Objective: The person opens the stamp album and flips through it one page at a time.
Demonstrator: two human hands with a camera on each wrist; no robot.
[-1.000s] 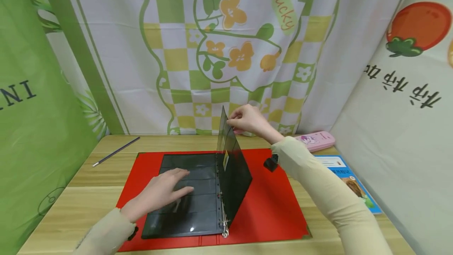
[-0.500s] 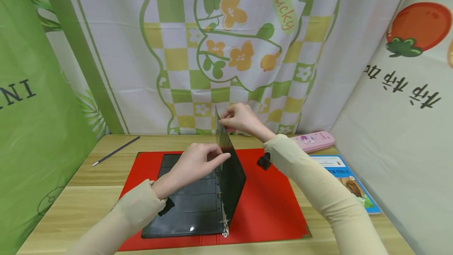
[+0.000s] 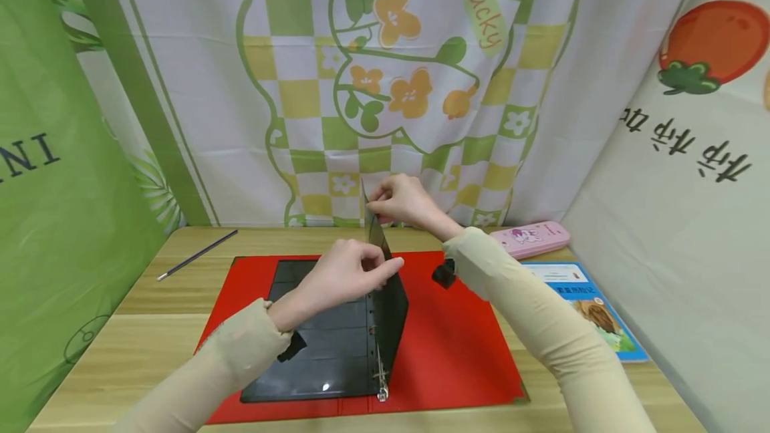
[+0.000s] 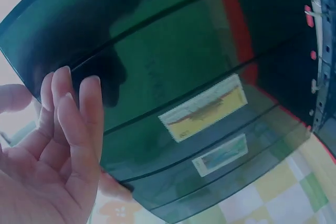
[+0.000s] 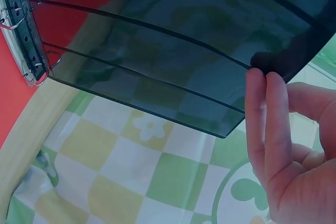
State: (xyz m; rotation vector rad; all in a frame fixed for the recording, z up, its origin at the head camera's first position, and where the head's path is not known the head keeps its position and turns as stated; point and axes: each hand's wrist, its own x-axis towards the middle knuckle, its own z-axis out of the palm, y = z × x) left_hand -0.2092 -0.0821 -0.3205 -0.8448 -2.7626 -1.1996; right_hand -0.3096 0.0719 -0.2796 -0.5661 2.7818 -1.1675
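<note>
A red ring-binder stamp album (image 3: 457,346) lies spread on the table, with black pocket pages (image 3: 325,353) flat on its left side. One or more black album pages (image 3: 390,319) stand nearly upright at the metal rings (image 3: 382,379). My right hand (image 3: 406,200) pinches the far outer edge of the raised page between thumb and fingers. Nearer to me, my left hand (image 3: 345,274) has its fingers against the raised page, the thumb apart at its edge. Through the dark page, the left wrist view shows a yellowish stamp (image 4: 205,107) and a smaller greenish stamp (image 4: 220,155).
A dark pencil (image 3: 198,255) lies at the back left of the wooden table (image 3: 126,346). A pink pencil case (image 3: 535,238) and a blue booklet (image 3: 601,316) are on the right. Patterned cloth (image 3: 421,105) hangs behind the table.
My left hand has risen from over the flat pages and moved right to the raised page. My right hand has shifted slightly left, bringing the page closer to vertical.
</note>
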